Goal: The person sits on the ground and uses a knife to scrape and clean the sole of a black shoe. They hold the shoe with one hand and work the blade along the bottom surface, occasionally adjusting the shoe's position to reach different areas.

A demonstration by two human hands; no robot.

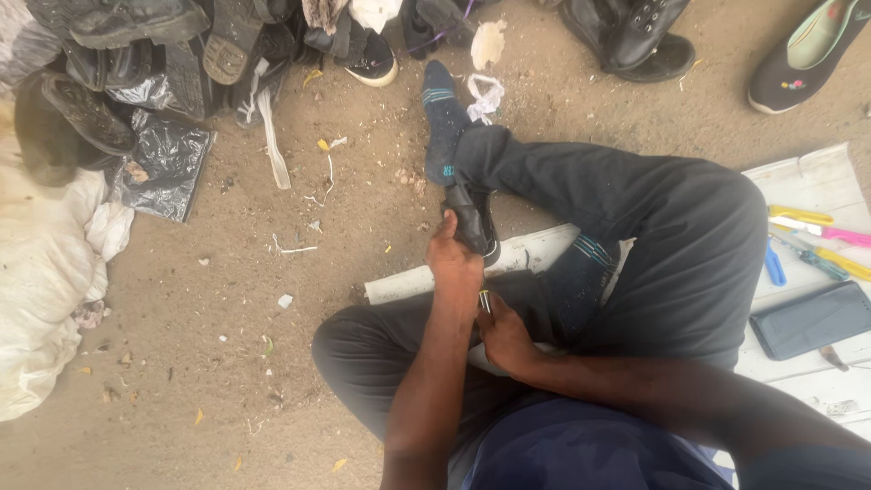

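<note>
Crossed legs in dark trousers (635, 227) are seen on sandy ground; a black shoe (474, 222) is held in the left hand's (454, 263) grip beside the socked foot, a small tool (484, 301) pinched in the right hand (504, 336).

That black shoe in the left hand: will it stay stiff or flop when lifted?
The black shoe looks fairly stiff: it keeps its shape in the left hand. Probably light, since one hand steadies it. Its smooth dark upper may be a bit slippery. The right hand holds a small tool close by.
</note>
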